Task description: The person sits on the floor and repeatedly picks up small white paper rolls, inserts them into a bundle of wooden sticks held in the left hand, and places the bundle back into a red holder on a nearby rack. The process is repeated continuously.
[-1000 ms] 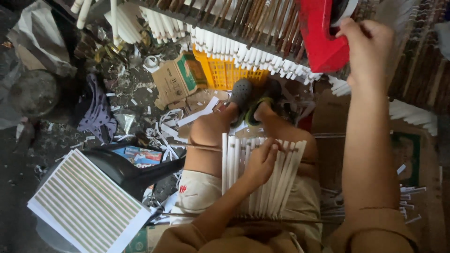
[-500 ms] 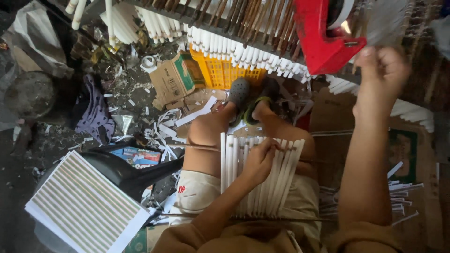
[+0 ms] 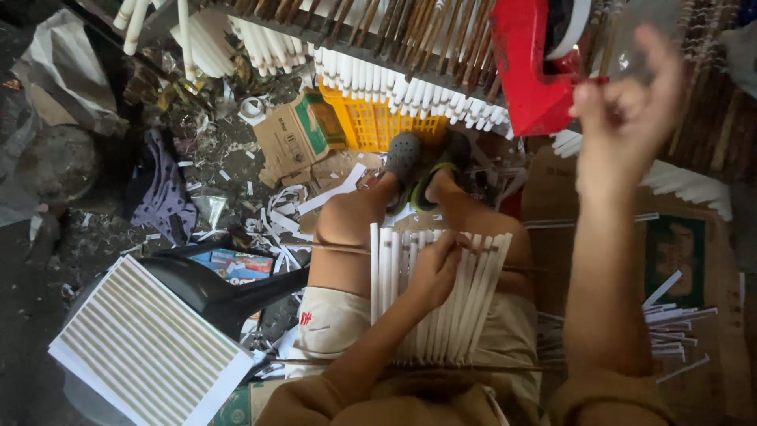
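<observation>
A flat row of white paper tubes [image 3: 465, 304] threaded on thin sticks lies across my lap. My left hand [image 3: 436, 268] presses down on the middle of this row, fingers curled over the tubes. My right hand [image 3: 631, 99] is raised beside a red tape dispenser [image 3: 532, 67]. Its fingers pinch something clear and blurred that looks like tape; I cannot make it out for sure. My crossed legs and grey clogs [image 3: 418, 162] show beyond the tubes.
A finished striped panel of tubes [image 3: 146, 347] rests on a black stool [image 3: 213, 288] at lower left. A rack of white tubes [image 3: 378, 79], a yellow crate [image 3: 378, 126] and a cardboard box [image 3: 296, 138] stand ahead. Loose tubes [image 3: 670, 323] lie on cardboard at right. Paper scraps litter the floor.
My right hand has come off the red tape dispenser and moved right and slightly down. My left hand stays on the tube row.
</observation>
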